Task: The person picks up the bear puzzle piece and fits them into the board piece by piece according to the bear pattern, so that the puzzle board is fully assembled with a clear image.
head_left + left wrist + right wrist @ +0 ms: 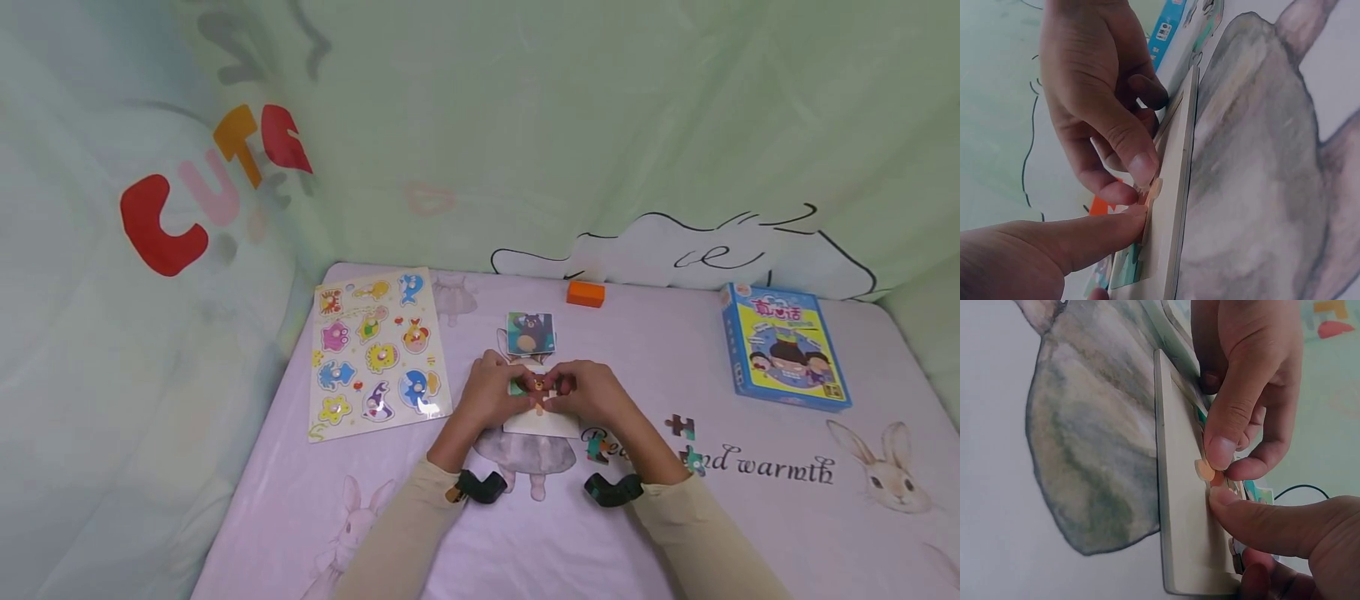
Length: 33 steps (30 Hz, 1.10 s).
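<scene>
A small pale puzzle board point(540, 423) lies between the two hands, with brown bear puzzle pieces point(539, 402) in its far part. My left hand point(489, 392) pinches at the bear pieces from the left, its thumb on top. From the right, my right hand point(592, 390) does the same, and the two thumb tips nearly meet. In the right wrist view an orange-brown puzzle piece point(1205, 470) shows under the thumbs. Just beyond the board is a square bear picture point(531, 335). Fingers hide much of the pieces.
Loose puzzle pieces lie right of the board: one point(597, 450) by the right wrist, others point(680, 426) farther right. A peg board of sea animals point(378, 354) is at left, an orange block point(586, 294) at the back, a blue-yellow box point(787, 347) at right.
</scene>
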Each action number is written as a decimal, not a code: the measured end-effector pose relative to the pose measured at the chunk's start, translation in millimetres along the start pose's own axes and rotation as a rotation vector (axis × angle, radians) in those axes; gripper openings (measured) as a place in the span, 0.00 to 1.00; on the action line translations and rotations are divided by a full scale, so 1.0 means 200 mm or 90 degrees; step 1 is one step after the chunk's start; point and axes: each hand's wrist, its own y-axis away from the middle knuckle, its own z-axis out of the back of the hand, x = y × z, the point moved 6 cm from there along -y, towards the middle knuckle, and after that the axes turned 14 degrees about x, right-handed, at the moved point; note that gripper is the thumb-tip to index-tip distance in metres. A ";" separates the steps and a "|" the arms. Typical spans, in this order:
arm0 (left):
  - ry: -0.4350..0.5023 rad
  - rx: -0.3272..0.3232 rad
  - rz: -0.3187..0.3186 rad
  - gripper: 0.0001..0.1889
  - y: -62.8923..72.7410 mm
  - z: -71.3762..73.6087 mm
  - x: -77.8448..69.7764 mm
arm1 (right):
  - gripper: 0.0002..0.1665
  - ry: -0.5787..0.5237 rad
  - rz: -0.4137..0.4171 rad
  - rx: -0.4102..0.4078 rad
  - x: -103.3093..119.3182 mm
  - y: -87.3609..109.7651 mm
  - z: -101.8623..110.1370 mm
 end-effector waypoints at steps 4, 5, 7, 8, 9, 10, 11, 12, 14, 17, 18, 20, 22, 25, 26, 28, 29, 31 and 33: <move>-0.007 -0.004 -0.001 0.06 0.00 0.00 0.00 | 0.13 -0.008 -0.013 -0.003 -0.01 0.00 -0.01; -0.009 -0.006 -0.002 0.06 0.00 0.00 0.00 | 0.13 -0.011 -0.015 -0.004 -0.01 0.00 -0.01; -0.009 -0.011 -0.004 0.06 0.00 0.00 0.00 | 0.13 -0.012 -0.014 -0.004 -0.01 0.00 -0.01; -0.009 -0.013 -0.005 0.06 0.00 0.00 0.00 | 0.13 -0.011 -0.010 -0.003 -0.01 0.01 0.00; -0.007 -0.016 -0.006 0.06 0.00 0.00 0.00 | 0.13 -0.012 -0.005 -0.002 -0.01 0.01 0.00; -0.006 -0.018 -0.005 0.06 0.00 0.00 0.00 | 0.12 -0.012 -0.002 0.000 -0.01 0.02 0.00; -0.004 -0.019 -0.005 0.06 0.00 0.00 0.00 | 0.12 -0.012 0.001 0.000 -0.02 0.03 0.00; -0.006 -0.019 -0.003 0.06 0.00 0.00 0.00 | 0.12 -0.010 0.008 0.000 -0.03 0.04 0.01; -0.005 -0.019 0.001 0.06 0.00 0.00 0.00 | 0.12 -0.013 0.011 -0.001 -0.05 0.06 0.03; -0.006 -0.016 0.010 0.06 0.00 -0.01 0.00 | 0.12 -0.017 0.013 -0.010 -0.08 0.10 0.08; -0.006 -0.015 0.013 0.06 0.00 -0.01 0.00 | 0.13 -0.016 0.013 -0.012 -0.09 0.11 0.09; -0.003 -0.012 0.018 0.06 -0.01 -0.01 0.00 | 0.13 -0.012 0.009 -0.019 -0.10 0.14 0.13; -0.004 -0.012 0.019 0.06 -0.01 -0.01 0.00 | 0.14 -0.009 0.001 -0.020 -0.11 0.17 0.17; 0.005 -0.015 0.012 0.06 0.00 0.00 0.00 | 0.15 0.001 -0.012 -0.021 -0.13 0.22 0.22; 0.009 -0.018 0.007 0.06 0.00 0.00 0.00 | 0.15 0.000 -0.017 -0.018 -0.13 0.24 0.23; 0.015 -0.021 0.002 0.06 0.00 0.00 0.00 | 0.16 0.004 -0.024 -0.015 -0.15 0.28 0.26; 0.016 -0.023 0.001 0.06 0.00 0.00 -0.01 | 0.16 0.007 -0.027 -0.015 -0.16 0.29 0.27; 0.013 -0.027 -0.001 0.06 0.00 0.00 -0.01 | 0.17 0.004 -0.035 -0.013 -0.19 0.33 0.30; 0.015 -0.028 0.000 0.06 0.00 0.00 -0.01 | 0.18 0.006 -0.046 -0.013 -0.23 0.36 0.31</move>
